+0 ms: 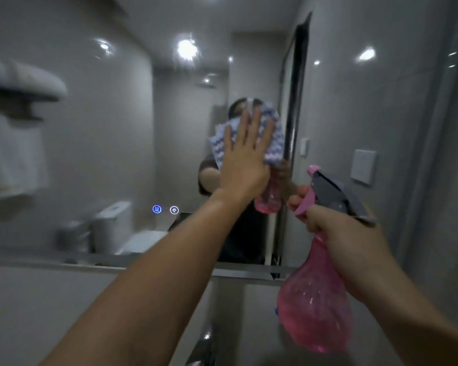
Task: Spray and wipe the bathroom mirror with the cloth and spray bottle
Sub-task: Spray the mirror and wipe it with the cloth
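The bathroom mirror [122, 143] fills the wall ahead, its right edge near the middle of the view. My left hand [245, 159] lies flat, fingers spread, pressing a blue-and-white striped cloth [271, 143] against the glass near that right edge. My right hand [347, 239] is shut around the neck of a pink spray bottle [315, 310] with a grey trigger head [336, 194], held upright to the right of the mirror, its nozzle pointing left. The mirror reflects both the cloth and the bottle.
Two lit touch icons [165, 210] glow low on the mirror. Reflected are a towel rack with towels [19, 128] and a toilet [114, 225]. A grey tiled wall [381, 114] with a white switch plate [362, 167] stands right. A ledge [238, 272] runs under the mirror.
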Available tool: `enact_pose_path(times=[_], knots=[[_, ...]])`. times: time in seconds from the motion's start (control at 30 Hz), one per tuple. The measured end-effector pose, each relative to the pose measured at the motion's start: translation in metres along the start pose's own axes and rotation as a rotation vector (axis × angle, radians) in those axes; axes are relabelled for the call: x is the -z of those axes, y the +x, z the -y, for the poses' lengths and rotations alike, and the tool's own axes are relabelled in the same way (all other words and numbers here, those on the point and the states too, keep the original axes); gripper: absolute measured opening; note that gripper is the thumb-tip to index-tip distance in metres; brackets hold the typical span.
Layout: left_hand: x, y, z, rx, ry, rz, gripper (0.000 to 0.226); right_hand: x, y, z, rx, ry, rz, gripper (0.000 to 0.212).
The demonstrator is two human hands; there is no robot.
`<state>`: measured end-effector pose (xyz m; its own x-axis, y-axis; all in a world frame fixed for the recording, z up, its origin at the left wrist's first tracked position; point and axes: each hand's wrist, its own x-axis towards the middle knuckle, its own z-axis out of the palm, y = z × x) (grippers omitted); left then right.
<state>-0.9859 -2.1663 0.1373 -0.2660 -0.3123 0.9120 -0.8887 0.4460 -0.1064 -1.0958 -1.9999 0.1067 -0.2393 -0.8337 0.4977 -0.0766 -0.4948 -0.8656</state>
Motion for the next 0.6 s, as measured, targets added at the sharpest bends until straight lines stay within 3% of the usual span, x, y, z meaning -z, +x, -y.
enact_pose_path(times=[0.17,0.23,0.33,0.4,0.47,0.57,0.6], knots=[[-0.044,-0.138,-0.042,-0.531,0.170,0.444,0.060,0.002,-0.012,-0.009,-0.013,-0.086,-0.053,0.012],[-0.056,-0.176,-0.050,-0.580,0.118,0.773,0.063,0.009,-0.015,-0.010,-0.014,-0.137,-0.089,0.025],[-0.062,-0.210,-0.053,-0.545,0.065,0.950,0.064,0.020,-0.022,-0.009,-0.023,-0.132,-0.129,0.032],[-0.051,-0.230,-0.051,-0.418,-0.063,1.048,0.063,0.027,-0.031,-0.010,-0.064,-0.101,-0.170,0.034],[-0.033,-0.246,-0.051,-0.183,-0.232,0.998,0.061,0.031,-0.042,-0.013,-0.064,-0.111,-0.175,0.031],[0.006,-0.256,-0.068,0.418,-0.814,0.762,0.023,0.033,-0.054,-0.015,-0.084,-0.091,-0.189,0.029],[0.021,-0.259,-0.073,0.582,-0.950,0.766,0.019,0.032,-0.060,-0.017,-0.093,-0.093,-0.200,0.030]])
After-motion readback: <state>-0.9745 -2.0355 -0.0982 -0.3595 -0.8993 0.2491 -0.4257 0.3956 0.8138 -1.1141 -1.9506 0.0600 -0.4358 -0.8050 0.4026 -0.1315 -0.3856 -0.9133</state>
